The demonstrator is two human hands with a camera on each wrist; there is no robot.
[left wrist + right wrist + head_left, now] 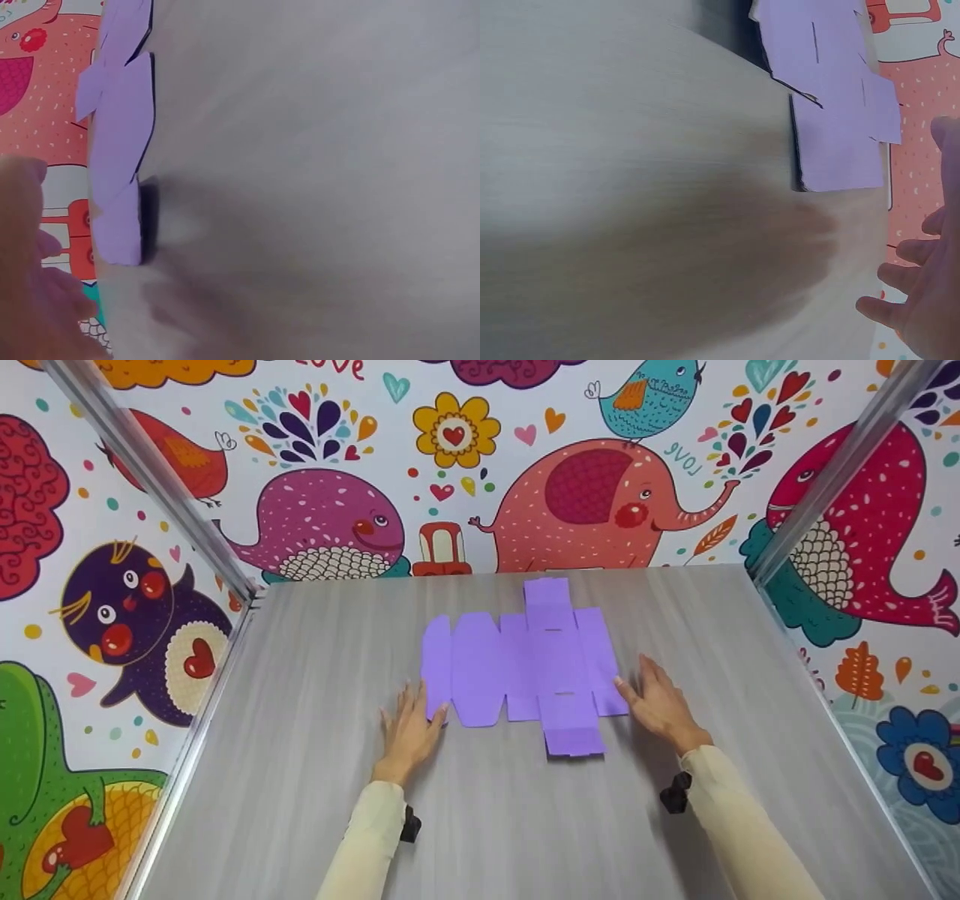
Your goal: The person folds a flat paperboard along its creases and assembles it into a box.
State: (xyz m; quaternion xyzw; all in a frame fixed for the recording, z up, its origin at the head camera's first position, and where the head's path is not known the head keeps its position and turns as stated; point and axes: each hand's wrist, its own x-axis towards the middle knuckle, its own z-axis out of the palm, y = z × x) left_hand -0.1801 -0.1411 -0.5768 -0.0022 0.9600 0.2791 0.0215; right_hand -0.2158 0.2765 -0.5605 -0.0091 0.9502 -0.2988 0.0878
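A flat purple cardboard box blank [551,660] lies unfolded on the table, with side panels, end flaps and small slits along its fold lines. My left hand [411,731] is at its left end, fingers extended, fingertips overlapping the narrow end flap in the head view. On the other side, my right hand [660,705] hovers by the right panel with its fingers spread and the thumb close to the edge. In the left wrist view the narrow flap of the blank [120,232] casts a dark shadow along its edge. Neither hand grips anything.
The grey wood-grain table [480,825] is bordered at the back and sides by walls printed with cartoon animals. Metal posts [825,472] rise at the two back corners. A black wrist-worn device [677,793] sits at each cuff.
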